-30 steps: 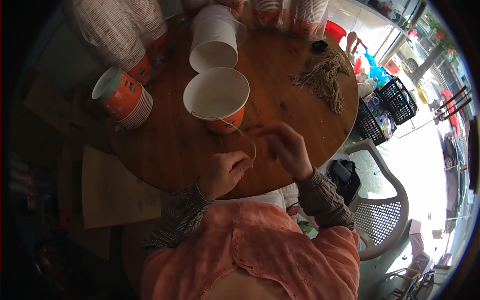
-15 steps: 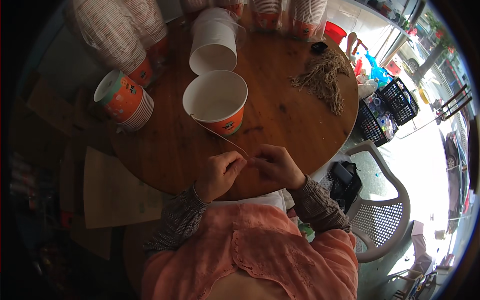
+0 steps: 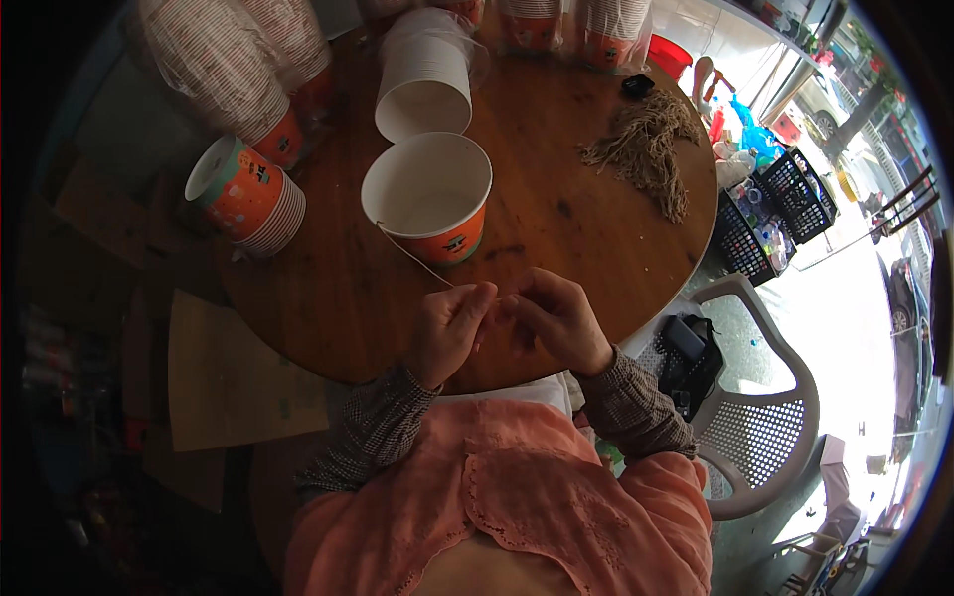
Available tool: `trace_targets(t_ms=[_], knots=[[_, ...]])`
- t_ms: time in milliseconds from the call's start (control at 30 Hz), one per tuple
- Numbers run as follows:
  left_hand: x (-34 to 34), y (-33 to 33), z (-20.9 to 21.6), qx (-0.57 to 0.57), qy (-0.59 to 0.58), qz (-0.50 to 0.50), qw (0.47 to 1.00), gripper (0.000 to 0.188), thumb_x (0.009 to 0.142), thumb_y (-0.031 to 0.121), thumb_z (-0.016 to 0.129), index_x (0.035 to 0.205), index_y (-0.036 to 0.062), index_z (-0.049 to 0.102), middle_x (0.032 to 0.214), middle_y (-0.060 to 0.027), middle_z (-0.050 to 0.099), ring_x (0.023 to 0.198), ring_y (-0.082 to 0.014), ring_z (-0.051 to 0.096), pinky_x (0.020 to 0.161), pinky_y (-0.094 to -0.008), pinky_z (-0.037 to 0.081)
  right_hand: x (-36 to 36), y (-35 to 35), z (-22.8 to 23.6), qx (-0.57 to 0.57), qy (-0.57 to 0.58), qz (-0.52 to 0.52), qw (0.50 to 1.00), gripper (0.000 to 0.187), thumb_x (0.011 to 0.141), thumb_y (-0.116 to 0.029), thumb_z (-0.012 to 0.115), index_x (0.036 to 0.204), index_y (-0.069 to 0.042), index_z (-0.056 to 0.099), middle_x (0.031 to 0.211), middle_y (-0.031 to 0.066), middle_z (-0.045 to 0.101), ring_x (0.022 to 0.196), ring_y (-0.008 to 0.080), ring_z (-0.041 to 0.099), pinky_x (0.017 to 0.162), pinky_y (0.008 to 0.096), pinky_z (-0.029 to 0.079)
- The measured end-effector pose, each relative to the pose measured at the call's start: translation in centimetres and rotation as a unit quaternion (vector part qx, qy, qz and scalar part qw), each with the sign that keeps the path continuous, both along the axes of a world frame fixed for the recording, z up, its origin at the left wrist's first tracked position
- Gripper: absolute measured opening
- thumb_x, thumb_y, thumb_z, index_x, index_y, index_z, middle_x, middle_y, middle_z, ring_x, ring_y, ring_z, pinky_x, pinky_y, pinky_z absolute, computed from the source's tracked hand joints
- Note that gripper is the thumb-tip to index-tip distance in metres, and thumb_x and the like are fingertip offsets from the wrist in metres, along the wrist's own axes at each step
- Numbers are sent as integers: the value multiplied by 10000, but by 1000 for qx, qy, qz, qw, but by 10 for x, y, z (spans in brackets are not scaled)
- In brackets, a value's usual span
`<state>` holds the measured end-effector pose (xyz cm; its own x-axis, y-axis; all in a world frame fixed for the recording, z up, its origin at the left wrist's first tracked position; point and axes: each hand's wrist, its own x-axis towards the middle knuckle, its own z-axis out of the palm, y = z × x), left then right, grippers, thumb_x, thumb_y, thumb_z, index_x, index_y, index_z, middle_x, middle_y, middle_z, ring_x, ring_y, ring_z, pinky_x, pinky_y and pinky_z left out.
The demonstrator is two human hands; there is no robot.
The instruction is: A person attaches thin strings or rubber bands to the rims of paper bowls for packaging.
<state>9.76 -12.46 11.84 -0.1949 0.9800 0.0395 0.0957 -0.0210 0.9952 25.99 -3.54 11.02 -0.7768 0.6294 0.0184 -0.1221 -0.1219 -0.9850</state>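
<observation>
An orange paper bucket (image 3: pixel 457 243) with a white inside stands upright on the round wooden table (image 3: pixel 556 238). From its near left rim a thin pale cord (image 3: pixel 415 260) runs down to my hands. My left hand (image 3: pixel 454 326) is closed on the cord, thumb on top. Close beside it, my right hand (image 3: pixel 556 316) pinches with bent fingers where the cord's end seems to be; the fingertips hide it. Both hands are over the table's front edge, nearer to me than the bucket.
Behind the bucket lies a stack of white buckets (image 3: pixel 422 104). Nested orange buckets (image 3: pixel 243 194) lean at the left, with plastic-wrapped stacks (image 3: pixel 214 70) behind. A bundle of tan cords (image 3: pixel 651 149) lies on the right. A plastic chair (image 3: pixel 765 427) stands right of the table.
My left hand has moved slightly right and turned more upright, covering more of the cord. My right hand has shifted up and slightly right. The bucket stays in place.
</observation>
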Motion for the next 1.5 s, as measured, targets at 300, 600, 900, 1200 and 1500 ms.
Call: trace_targets(t_ms=[300,600,900,1200,1500], knots=[[3,-1,-5,141,228,71,961,160,970,148,583,863,29,569,719,-106,554,612,-197,548,557,-315,438,0,2,-12,131,-37,-33,990,107,936,-122,621,957,-19,603,727,26,590,596,65,527,542,231,439],[3,-3,0,161,263,65,949,41,921,40,590,920,26,552,830,-131,579,722,-290,595,637,-352,474,3,6,-7,185,-50,-51,980,135,907,-140,667,951,-23,614,695,-9,527,627,37,451,550,229,394],[3,-7,1,248,244,110,931,83,893,0,607,959,25,562,876,-128,608,780,-299,610,702,-364,503,0,26,27,21,-47,46,998,135,935,-184,656,931,-51,628,672,-87,488,590,-7,407,496,187,318],[12,38,11,343,402,16,849,379,863,45,650,1218,-10,529,1100,-172,608,986,-340,621,818,-386,530,-46,105,144,57,188,-16,980,129,930,-175,646,947,-49,626,637,-53,483,486,32,400,430,207,293],[-41,64,-4,52,579,107,807,505,828,92,676,1290,-18,507,931,-145,655,867,-284,650,909,-411,471,-62,192,164,199,169,-123,958,161,927,-175,645,999,-32,644,693,14,592,554,90,552,495,227,437]])
